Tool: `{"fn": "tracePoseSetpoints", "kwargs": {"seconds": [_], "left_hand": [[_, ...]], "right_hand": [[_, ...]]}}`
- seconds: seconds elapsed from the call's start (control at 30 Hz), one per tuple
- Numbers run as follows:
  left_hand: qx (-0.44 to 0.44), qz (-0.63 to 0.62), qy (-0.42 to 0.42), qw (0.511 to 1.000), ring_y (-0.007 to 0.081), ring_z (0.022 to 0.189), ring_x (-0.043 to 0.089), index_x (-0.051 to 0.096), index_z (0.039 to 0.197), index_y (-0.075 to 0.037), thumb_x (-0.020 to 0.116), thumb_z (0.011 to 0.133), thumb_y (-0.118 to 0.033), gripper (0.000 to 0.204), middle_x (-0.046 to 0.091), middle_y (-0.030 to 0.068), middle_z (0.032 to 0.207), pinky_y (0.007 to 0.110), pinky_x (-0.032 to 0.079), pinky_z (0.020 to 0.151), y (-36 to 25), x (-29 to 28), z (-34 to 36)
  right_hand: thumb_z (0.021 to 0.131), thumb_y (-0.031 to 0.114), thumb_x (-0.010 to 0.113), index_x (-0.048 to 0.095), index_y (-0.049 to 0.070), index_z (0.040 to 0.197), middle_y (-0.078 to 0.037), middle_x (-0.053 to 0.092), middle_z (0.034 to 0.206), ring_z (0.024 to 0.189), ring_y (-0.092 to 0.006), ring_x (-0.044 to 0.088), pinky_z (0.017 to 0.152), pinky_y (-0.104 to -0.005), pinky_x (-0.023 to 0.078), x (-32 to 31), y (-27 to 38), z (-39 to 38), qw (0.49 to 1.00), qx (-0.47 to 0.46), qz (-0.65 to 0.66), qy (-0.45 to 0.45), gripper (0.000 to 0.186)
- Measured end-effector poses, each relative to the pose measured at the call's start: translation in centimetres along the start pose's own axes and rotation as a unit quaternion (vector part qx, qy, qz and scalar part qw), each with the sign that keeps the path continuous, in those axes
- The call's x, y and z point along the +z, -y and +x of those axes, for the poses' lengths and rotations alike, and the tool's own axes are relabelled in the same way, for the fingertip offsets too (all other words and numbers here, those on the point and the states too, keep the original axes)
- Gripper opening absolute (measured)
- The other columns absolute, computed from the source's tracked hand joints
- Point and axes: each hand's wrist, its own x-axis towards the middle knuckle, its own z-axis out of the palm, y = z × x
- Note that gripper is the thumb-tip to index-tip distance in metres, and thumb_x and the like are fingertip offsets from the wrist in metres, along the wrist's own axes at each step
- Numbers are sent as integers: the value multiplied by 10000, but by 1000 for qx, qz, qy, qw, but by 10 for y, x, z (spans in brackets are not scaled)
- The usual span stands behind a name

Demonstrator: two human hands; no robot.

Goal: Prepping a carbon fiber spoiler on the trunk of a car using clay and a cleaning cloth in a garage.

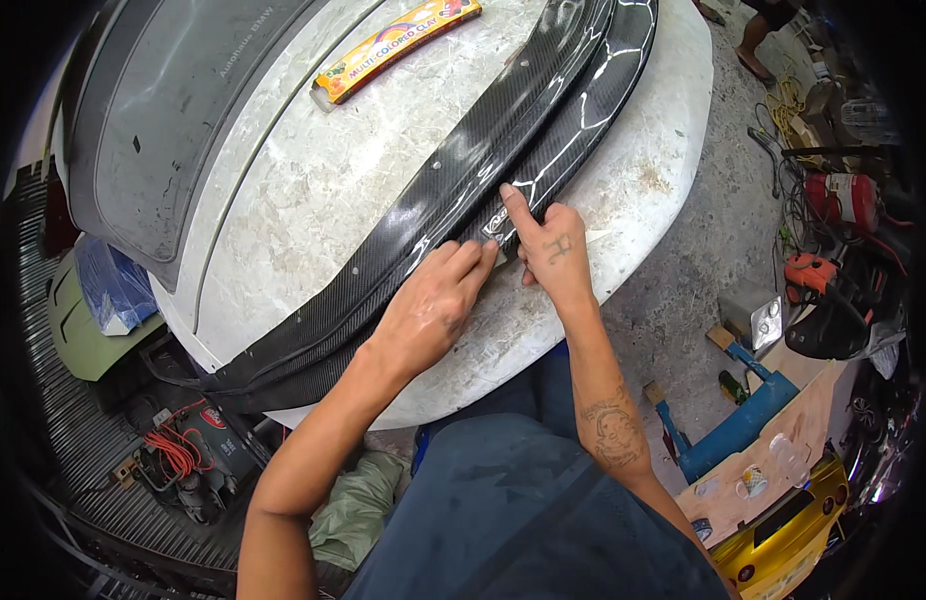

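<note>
Both forearms rise from six o'clock to a carbon strip [453, 195] lying across a white table [313, 190] from seven to one o'clock. Left hand [433, 305] lies flat and unclenched on the strip, seemingly pinning it steady. Right hand [551, 250] grasps nothing; its forefinger presses the strip's edge beside a pale decal [495, 226]. A clay box [398, 45] sits at twelve o'clock.
</note>
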Motion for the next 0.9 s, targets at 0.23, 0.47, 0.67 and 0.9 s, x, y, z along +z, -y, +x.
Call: {"fn": "tracePoseSetpoints", "kwargs": {"seconds": [0.23, 0.47, 0.67, 0.9], "left_hand": [[26, -10, -50, 998, 323, 900, 561, 575, 1409, 125, 661, 739, 99, 676, 542, 153, 1013, 405, 517, 842, 2, 5, 4], [37, 11, -24, 999, 304, 928, 564, 579, 1399, 127, 651, 785, 70, 621, 543, 143, 1013, 386, 516, 843, 5, 5, -2], [43, 16, -17, 999, 294, 924, 562, 583, 1400, 119, 645, 808, 64, 597, 543, 140, 1015, 380, 516, 847, 5, 5, 4], [46, -3, -14, 999, 312, 930, 559, 573, 1400, 117, 648, 788, 74, 618, 545, 147, 1022, 395, 520, 865, 8, 6, 15]], "right_hand": [[968, 533, 755, 549, -65, 614, -158, 610, 571, 404, -206, 589, 320, -342, 454, -1, -1, 0, 1000, -1, 15, 9, 724], [974, 526, 750, 570, -88, 628, -160, 615, 568, 407, -216, 601, 328, -351, 467, 1, 1, -2, 1000, -13, 5, 2, 727], [978, 509, 754, 585, -84, 625, -143, 610, 555, 411, -201, 595, 330, -349, 478, 0, 1, -3, 1000, -13, -6, -4, 711], [981, 508, 750, 588, -87, 630, -140, 610, 563, 405, -195, 580, 328, -342, 475, 0, 4, -5, 1000, -4, 13, 3, 710]]}}
